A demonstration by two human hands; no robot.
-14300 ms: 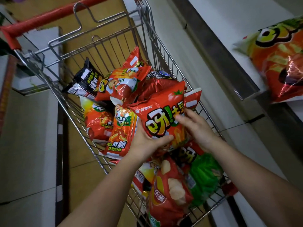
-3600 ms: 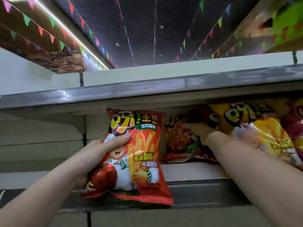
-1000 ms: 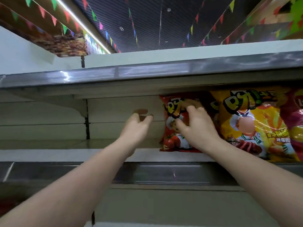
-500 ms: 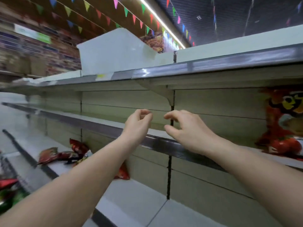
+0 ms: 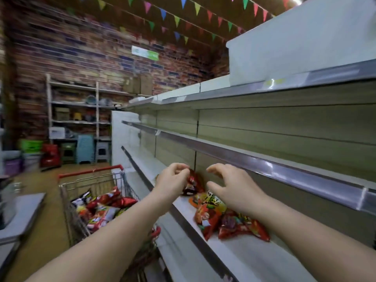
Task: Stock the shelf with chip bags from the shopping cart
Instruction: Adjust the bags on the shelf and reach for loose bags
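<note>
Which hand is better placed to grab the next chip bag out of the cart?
Left hand, probably: empty, and nearer the shopping cart on its side. The right hand hovers over the lower shelf.

Brick wall (image 5: 85, 49); coloured bunting (image 5: 175, 19); plastic stools (image 5: 85, 148)

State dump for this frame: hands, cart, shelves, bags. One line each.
left hand: empty, fingers loosely curled, in the air above the cart side of the shelf
right hand: empty, fingers spread and bent, over the shelved bags
shopping cart: still holds many chip bags
lower shelf: several chip bags lying flat
middle shelf: nothing visible on it
</note>
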